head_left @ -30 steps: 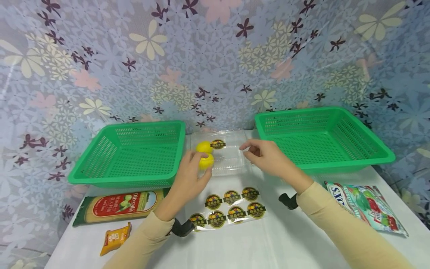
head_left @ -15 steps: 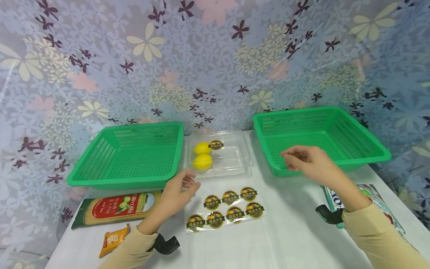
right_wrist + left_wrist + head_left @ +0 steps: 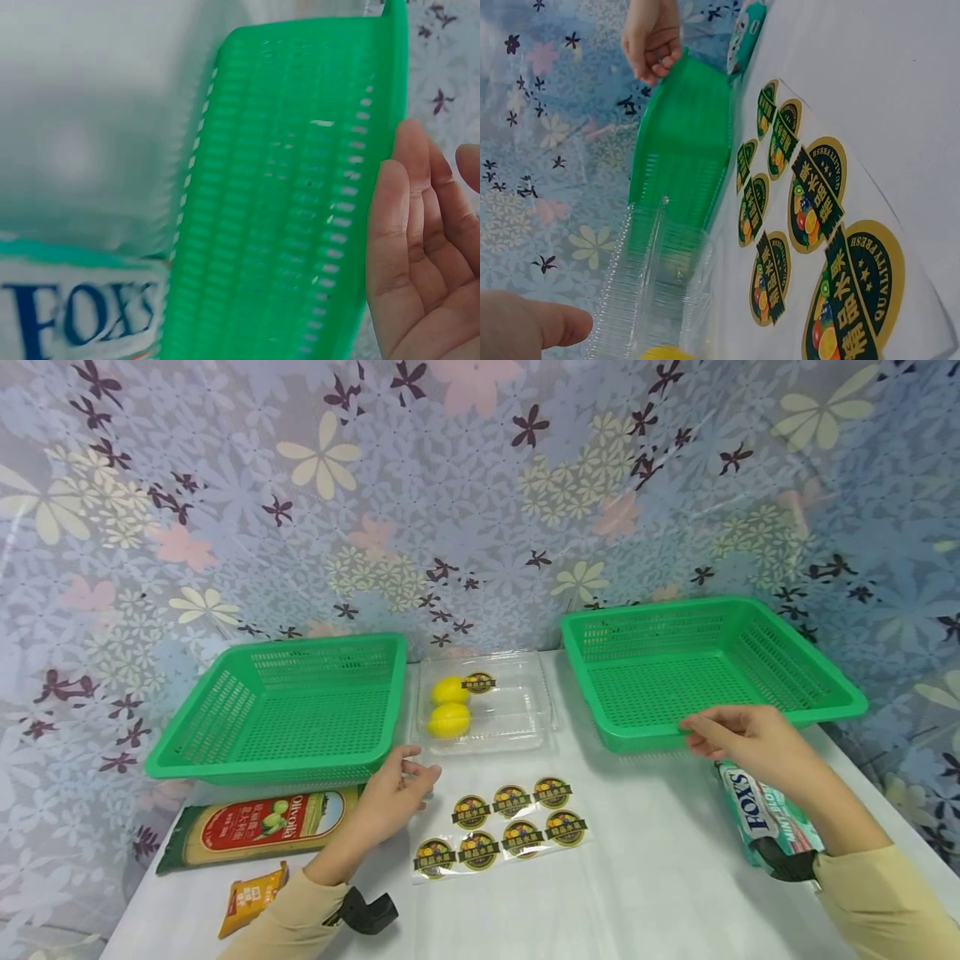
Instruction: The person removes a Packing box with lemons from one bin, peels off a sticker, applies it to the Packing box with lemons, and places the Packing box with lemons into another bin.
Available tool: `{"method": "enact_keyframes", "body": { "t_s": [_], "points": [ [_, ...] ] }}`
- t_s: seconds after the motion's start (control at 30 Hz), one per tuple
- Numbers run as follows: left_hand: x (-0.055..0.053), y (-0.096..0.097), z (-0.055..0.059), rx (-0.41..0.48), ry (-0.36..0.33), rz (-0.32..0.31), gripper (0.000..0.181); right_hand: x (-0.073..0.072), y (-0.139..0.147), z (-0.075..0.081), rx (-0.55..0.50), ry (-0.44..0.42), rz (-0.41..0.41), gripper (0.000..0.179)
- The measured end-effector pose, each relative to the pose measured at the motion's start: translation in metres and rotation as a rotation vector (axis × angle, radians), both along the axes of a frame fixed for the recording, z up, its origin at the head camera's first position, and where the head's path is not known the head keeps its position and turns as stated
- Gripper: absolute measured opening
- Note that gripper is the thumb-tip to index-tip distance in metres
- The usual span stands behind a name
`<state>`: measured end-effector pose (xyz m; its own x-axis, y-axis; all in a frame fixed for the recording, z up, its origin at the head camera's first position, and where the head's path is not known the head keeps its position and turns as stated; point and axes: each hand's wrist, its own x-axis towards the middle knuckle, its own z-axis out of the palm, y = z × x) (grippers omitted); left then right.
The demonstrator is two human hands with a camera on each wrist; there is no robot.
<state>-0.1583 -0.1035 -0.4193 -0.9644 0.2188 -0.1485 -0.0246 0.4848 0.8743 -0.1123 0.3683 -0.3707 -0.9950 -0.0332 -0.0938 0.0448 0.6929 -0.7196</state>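
Note:
My left hand (image 3: pixel 392 800) hovers with loosely bent fingers near the front right corner of the left green basket (image 3: pixel 277 770), holding nothing. At the front rim of the right green basket (image 3: pixel 628 741) is my right hand (image 3: pixel 753 745). In the right wrist view its fingers (image 3: pixel 390 217) lie fairly straight along the rim, with the thumb apart. Between the baskets stands a closed clear plastic box (image 3: pixel 517 731) with two lemons (image 3: pixel 450 720) inside and a round fruit sticker (image 3: pixel 478 683) on its lid. In front lies a sheet of round stickers (image 3: pixel 522 839).
A pack of spaghetti (image 3: pixel 273 818) lies before the left basket, with a small orange snack packet (image 3: pixel 253 897) below it. A Fox's candy bag (image 3: pixel 753 814) sits under the right forearm. A flowered cloth (image 3: pixel 480 502) hangs behind the white table (image 3: pixel 660 893).
Both hands have left the clear box. My right hand has moved right to the right basket's front rim; my left has drawn back toward the left and down.

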Motion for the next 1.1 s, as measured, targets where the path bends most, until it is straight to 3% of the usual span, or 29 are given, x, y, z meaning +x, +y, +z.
{"method": "enact_keyframes", "body": {
  "t_s": [0.13,0.33,0.53,0.87,1.1],
  "points": [
    [-0.001,0.001,-0.001,0.007,-0.050,0.010,0.075,0.002,0.010,-0.007,-0.018,-0.045,-0.032,0.060],
    [-0.007,0.003,-0.008,0.166,-0.134,0.055,0.085,0.005,0.019,-0.017,-0.070,-0.088,-0.065,0.065],
    [-0.012,0.006,-0.012,0.269,-0.150,0.099,0.076,0.005,0.024,-0.023,-0.104,-0.145,-0.088,0.072],
    [-0.013,0.010,-0.010,0.310,-0.180,0.105,0.062,0.005,0.032,-0.032,-0.187,-0.165,-0.085,0.073],
    [-0.028,0.017,-0.012,0.373,-0.240,0.171,0.045,0.002,0.038,-0.039,-0.303,-0.172,-0.085,0.076]
  ]
}}
